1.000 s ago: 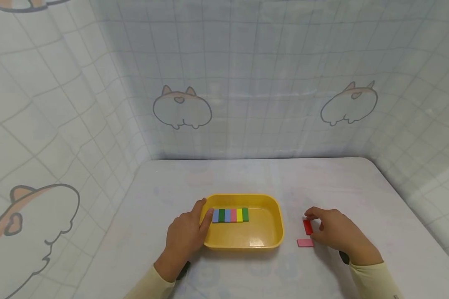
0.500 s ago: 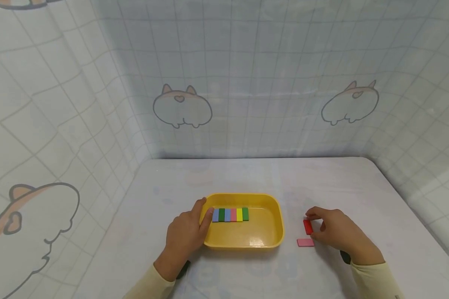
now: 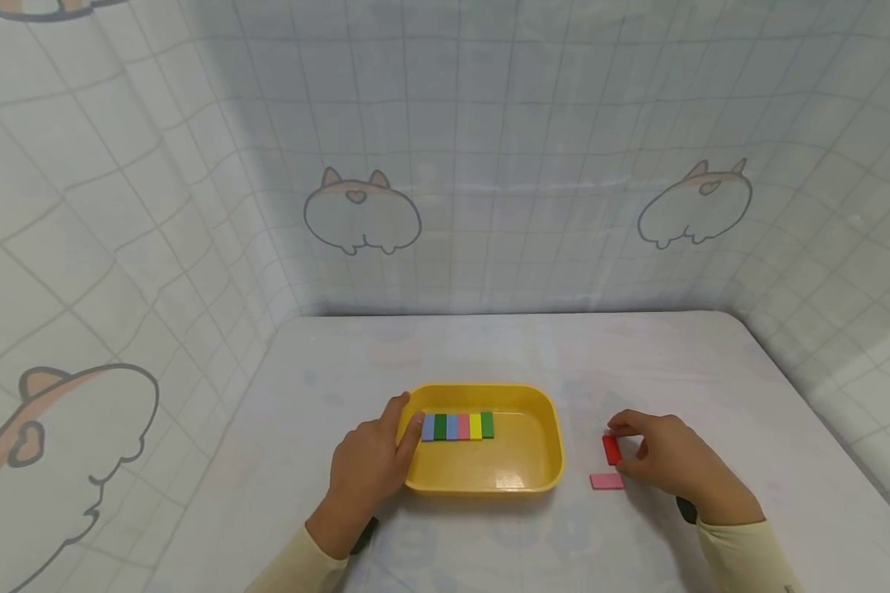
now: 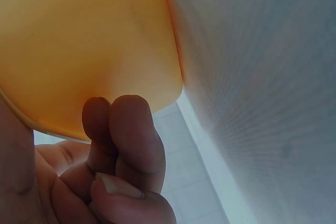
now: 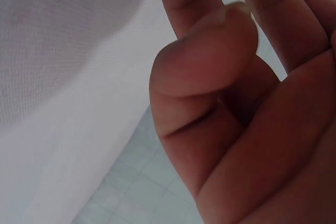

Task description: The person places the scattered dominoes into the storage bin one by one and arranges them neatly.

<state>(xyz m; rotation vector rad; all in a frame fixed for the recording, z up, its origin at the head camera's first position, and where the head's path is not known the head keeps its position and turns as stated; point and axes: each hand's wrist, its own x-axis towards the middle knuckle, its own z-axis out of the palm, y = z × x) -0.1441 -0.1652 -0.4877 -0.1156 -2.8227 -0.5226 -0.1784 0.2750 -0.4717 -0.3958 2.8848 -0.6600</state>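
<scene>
A shallow yellow tray (image 3: 482,478) stands on the table. My left hand (image 3: 367,461) grips its left rim, thumb over the inside; in the left wrist view curled fingers (image 4: 137,135) press against the tray's outer wall. Inside the tray lies a row of slim coloured tiles (image 3: 457,427) in blue, green, pink and yellow, standing side by side. To the tray's right, my right hand (image 3: 671,461) pinches a red tile (image 3: 611,450) by its two ends, index finger at the far end and thumb at the near one. A pink tile (image 3: 606,481) lies flat just below, close to the thumb.
A white cloth covers the table (image 3: 519,543). Gridded fabric with cartoon animal drawings hangs as a wall (image 3: 526,231) behind the table and along both sides. The tray's right half shows its bare yellow floor.
Almost nothing differs. Both hands, the tray and the tiles keep their places, apart from a very slight shift of the whole view.
</scene>
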